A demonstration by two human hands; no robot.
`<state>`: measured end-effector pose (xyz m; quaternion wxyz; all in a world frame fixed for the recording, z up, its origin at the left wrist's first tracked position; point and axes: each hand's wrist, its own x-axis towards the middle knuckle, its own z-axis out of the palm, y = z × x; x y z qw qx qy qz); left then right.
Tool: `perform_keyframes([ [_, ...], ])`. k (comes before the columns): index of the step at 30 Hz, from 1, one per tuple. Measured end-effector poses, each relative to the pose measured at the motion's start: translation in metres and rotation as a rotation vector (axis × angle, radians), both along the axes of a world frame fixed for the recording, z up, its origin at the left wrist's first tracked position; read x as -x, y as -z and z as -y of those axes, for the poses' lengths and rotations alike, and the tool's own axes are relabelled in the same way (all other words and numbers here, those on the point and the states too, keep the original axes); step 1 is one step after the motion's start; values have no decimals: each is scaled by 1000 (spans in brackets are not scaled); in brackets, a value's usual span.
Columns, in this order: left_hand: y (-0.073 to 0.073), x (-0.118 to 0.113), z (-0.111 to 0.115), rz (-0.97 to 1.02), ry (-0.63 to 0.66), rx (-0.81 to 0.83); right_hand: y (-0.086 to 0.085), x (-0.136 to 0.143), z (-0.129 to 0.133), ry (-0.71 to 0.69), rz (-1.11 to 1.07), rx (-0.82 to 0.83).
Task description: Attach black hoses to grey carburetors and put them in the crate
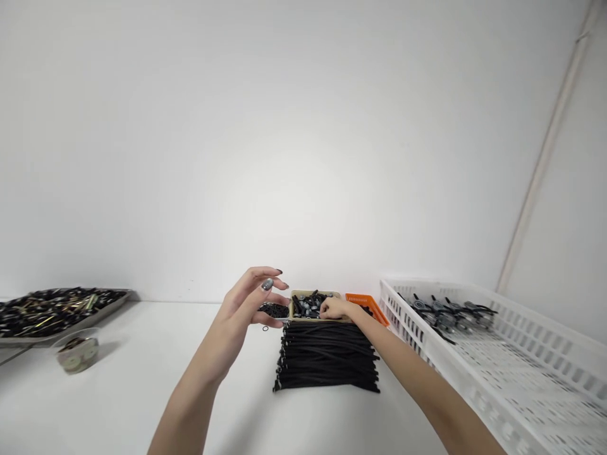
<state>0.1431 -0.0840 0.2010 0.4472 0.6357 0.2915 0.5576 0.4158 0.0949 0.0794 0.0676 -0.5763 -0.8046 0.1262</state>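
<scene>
My left hand (pixel 246 303) hovers over the table with its fingers apart and nothing visible in them. Just beyond its fingers sits a container of small black rings (pixel 275 309), and a single loose ring (pixel 265 328) lies beside it. My right hand (pixel 334 308) reaches into a cream tray (pixel 294 294) of small black and silver parts (pixel 308 303). Its fingers are curled together at the tray's right side; whatever they pinch is hidden. In front of the tray lies a stack of black tubes (pixel 327 357), under my right wrist.
An orange basket (pixel 365 299) stands right of the cream tray. Further right, a large white crate (pixel 455 373) holds several black-and-grey assemblies (pixel 446 309). At left are a metal tray (pixel 111 306) of black and gold pieces and a clear tub (pixel 78 354) of discs. A wall rises behind.
</scene>
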Motion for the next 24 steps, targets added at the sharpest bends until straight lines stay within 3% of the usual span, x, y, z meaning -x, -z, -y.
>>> perform_keyframes([
  [8, -2, -4, -1, -8, 13, 9, 22, -8, -14, 107, -140, 42],
  [17, -2, 0, -4, -78, 120, 4, 28, -5, -13, 187, -258, -18],
  [24, 2, 2, -7, -90, 78, -7, 18, 0, -8, 226, -340, -110],
])
